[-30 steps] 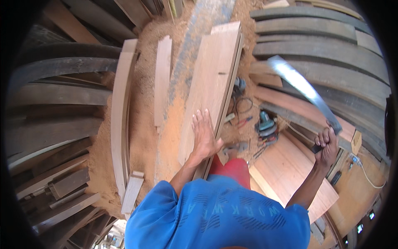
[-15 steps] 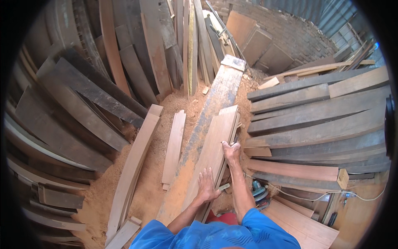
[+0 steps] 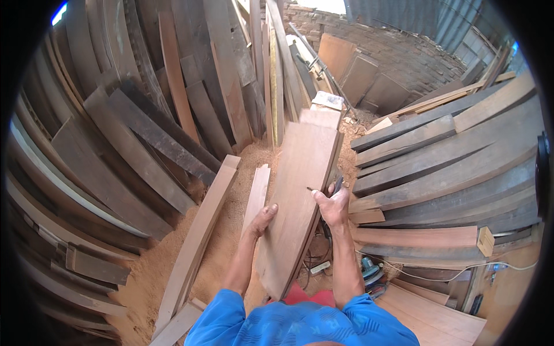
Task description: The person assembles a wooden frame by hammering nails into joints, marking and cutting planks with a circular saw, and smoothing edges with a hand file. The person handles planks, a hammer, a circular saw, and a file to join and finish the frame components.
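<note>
A wide, pale brown wooden board [image 3: 297, 173] lies lengthwise in front of me, with a narrower tongue at its far end. My left hand [image 3: 265, 219] grips its left edge, thumb on top and fingers hidden underneath. On the right edge my right hand [image 3: 333, 205] is closed round the board. A thin dark thing, perhaps a pencil, sticks out of that hand at both sides; its kind I cannot make out. Behind the far end shows a pale block [image 3: 327, 100] on the workbench plank, which the board mostly covers.
Long planks [image 3: 199, 242] and a shorter strip [image 3: 258, 187] lie left on sawdust [image 3: 141, 277]. Dark boards [image 3: 156, 127] lean on the left. Stacked timbers [image 3: 427, 179] fill the right. A blue-green power tool [image 3: 369, 270] and a white cord [image 3: 415, 272] lie near my right forearm.
My left hand has gone from flat on the board's face to its left edge. The board has shifted and now looks larger, apparently raised. My right hand still grips the right edge.
</note>
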`<act>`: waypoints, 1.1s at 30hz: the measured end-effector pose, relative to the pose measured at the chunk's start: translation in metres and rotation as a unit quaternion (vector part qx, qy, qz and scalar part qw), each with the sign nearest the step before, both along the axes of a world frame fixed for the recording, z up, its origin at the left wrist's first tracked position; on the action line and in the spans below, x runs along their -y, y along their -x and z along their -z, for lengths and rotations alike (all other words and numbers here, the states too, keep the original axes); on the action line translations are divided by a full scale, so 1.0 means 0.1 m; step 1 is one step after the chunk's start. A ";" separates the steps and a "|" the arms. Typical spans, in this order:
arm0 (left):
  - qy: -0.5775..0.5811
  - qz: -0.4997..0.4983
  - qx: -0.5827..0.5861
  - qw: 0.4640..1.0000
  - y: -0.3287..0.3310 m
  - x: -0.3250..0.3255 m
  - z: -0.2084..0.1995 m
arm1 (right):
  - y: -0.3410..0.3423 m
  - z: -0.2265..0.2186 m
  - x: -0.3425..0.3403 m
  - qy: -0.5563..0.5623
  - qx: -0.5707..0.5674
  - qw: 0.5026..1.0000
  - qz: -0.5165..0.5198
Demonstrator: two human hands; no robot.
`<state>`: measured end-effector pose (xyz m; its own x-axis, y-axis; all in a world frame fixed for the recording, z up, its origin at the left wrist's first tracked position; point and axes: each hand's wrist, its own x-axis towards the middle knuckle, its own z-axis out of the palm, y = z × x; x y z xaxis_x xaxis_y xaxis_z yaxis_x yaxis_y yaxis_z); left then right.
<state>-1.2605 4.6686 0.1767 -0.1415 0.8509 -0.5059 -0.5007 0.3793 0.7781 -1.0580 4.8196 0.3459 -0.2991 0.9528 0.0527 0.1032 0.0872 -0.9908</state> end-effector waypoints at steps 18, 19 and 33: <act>-0.378 -0.167 -0.268 0.870 0.21 0.02 -3.06 | -0.67 -1.49 0.95 -0.128 -0.046 0.969 -0.206; -0.373 -0.168 -0.267 0.873 0.21 0.08 -3.16 | -0.68 -1.51 1.01 -0.131 -0.030 0.967 -0.216; -0.473 -0.243 -0.225 0.816 0.36 0.51 -2.78 | -1.89 -1.62 0.85 -0.082 -0.198 0.952 -0.220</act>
